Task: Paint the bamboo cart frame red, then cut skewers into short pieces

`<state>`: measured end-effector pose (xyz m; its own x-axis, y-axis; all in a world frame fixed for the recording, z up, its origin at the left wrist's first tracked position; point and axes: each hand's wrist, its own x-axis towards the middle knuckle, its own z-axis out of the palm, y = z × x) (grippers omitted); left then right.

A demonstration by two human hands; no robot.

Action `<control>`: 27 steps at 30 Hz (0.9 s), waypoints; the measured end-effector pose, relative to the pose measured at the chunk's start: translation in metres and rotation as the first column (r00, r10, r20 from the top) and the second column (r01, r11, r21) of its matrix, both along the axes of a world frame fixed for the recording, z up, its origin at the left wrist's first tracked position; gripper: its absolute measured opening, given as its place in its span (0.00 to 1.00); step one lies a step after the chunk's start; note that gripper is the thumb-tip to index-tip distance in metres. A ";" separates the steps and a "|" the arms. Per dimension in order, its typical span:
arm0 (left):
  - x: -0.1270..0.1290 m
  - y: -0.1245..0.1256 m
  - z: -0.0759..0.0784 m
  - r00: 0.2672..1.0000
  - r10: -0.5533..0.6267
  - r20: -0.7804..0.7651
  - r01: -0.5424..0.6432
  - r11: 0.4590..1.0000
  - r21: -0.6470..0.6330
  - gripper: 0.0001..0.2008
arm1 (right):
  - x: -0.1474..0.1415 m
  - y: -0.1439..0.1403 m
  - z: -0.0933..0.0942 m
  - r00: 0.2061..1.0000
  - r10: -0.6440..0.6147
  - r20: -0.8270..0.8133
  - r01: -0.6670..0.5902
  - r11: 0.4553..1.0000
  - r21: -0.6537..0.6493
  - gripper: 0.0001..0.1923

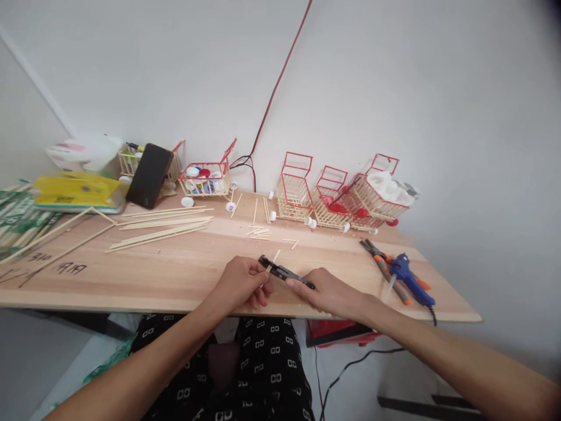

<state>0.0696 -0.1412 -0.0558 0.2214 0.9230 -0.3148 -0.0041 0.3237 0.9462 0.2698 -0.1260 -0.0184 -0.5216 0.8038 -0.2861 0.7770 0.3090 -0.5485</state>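
Near the front edge of the table, my left hand (243, 280) pinches a short thin wooden stick (276, 255) between thumb and fingers. My right hand (328, 289) is closed around one end of a black clipper (287, 275), shaped like a large nail clipper. Its head lies at my left fingertips, against the stick; whether the jaws are closed on it I cannot tell. Beyond my hands lie short cut stick pieces (261, 233), and long sticks (162, 225) are spread to the left.
Small stick-built carts with red rims stand along the wall, one cart (295, 190) in the middle, another (205, 178) holding bottle caps. A phone (149, 175) and a yellow packet (79, 190) are at left. Pliers (385, 269) and a blue glue gun (412, 279) lie at right.
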 end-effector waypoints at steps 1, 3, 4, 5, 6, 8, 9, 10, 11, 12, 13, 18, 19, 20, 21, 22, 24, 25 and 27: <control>0.000 0.000 0.000 1.000 0.000 -0.001 0.000 1.000 -0.007 0.08 | -0.001 0.000 -0.001 1.000 0.000 0.009 0.000 1.000 0.002 0.29; 0.001 -0.001 0.000 1.000 -0.004 -0.009 0.003 1.000 -0.017 0.08 | -0.002 0.001 -0.002 1.000 0.003 0.016 -0.003 1.000 0.017 0.29; 0.002 -0.001 -0.001 1.000 -0.005 -0.016 0.004 1.000 -0.019 0.08 | -0.003 0.001 -0.002 1.000 0.002 0.023 -0.002 1.000 0.025 0.29; 0.001 -0.002 -0.001 1.000 -0.007 -0.025 0.007 1.000 -0.017 0.08 | -0.003 0.001 -0.002 0.999 0.000 0.035 -0.001 1.000 0.030 0.30; 0.000 -0.004 -0.001 0.999 -0.013 -0.036 0.013 1.000 -0.011 0.08 | -0.003 0.002 -0.002 0.999 0.002 0.051 -0.003 0.999 0.032 0.30; -0.005 -0.006 -0.002 0.998 -0.032 -0.060 0.033 0.999 0.012 0.08 | -0.001 0.002 -0.002 0.997 0.022 0.079 -0.024 0.999 0.035 0.30; -0.010 -0.008 -0.001 0.996 -0.045 -0.072 0.048 0.998 0.033 0.08 | 0.002 0.002 -0.001 0.996 0.036 0.082 -0.039 0.998 0.045 0.31; -0.017 -0.009 0.000 0.995 -0.054 -0.088 0.060 0.996 0.062 0.08 | 0.005 0.003 -0.001 0.996 0.047 0.077 -0.051 0.997 0.057 0.31; -0.024 -0.009 0.001 0.993 -0.049 -0.106 0.060 0.993 0.103 0.08 | 0.008 0.004 -0.001 0.997 0.049 0.063 -0.053 0.996 0.073 0.31; -0.033 -0.008 0.004 0.991 -0.035 -0.131 0.055 0.987 0.152 0.09 | 0.011 0.006 0.000 0.999 0.028 0.042 -0.031 0.996 0.083 0.32; -0.041 -0.005 0.007 0.985 0.003 -0.170 0.034 0.975 0.218 0.11 | 0.014 0.008 0.000 1.000 -0.019 0.009 0.018 0.997 0.075 0.32; -0.064 0.032 0.022 0.842 0.376 -0.388 -0.017 0.735 0.677 0.07 | 0.011 0.038 -0.001 0.816 -0.323 -0.479 0.360 0.933 -0.015 0.34; -0.063 0.043 0.022 0.815 0.407 -0.413 0.029 0.683 0.730 0.06 | 0.006 0.046 -0.004 0.733 -0.335 -0.593 0.390 0.920 -0.039 0.34; -0.060 0.054 0.021 0.801 0.396 -0.450 0.098 0.653 0.751 0.05 | 0.001 0.053 -0.008 0.650 -0.347 -0.677 0.421 0.905 -0.059 0.35; -0.056 0.065 0.020 0.790 0.367 -0.491 0.169 0.639 0.750 0.05 | -0.004 0.059 -0.014 0.577 -0.353 -0.736 0.444 0.892 -0.079 0.35; -0.051 0.076 0.017 0.768 0.358 -0.531 0.224 0.627 0.746 0.05 | -0.009 0.063 -0.020 0.500 -0.360 -0.787 0.465 0.879 -0.107 0.34; -0.043 0.091 0.012 0.683 0.354 -0.638 0.348 0.611 0.711 0.05 | -0.016 0.069 -0.033 0.356 -0.413 -0.839 0.474 0.853 -0.218 0.34; -0.039 0.097 0.010 0.635 0.347 -0.690 0.403 0.614 0.679 0.06 | -0.018 0.070 -0.039 0.313 -0.431 -0.846 0.461 0.848 -0.262 0.33; -0.034 0.103 0.008 0.545 0.322 -0.774 0.484 0.633 0.604 0.06 | -0.018 0.069 -0.049 0.305 -0.433 -0.848 0.413 0.863 -0.291 0.32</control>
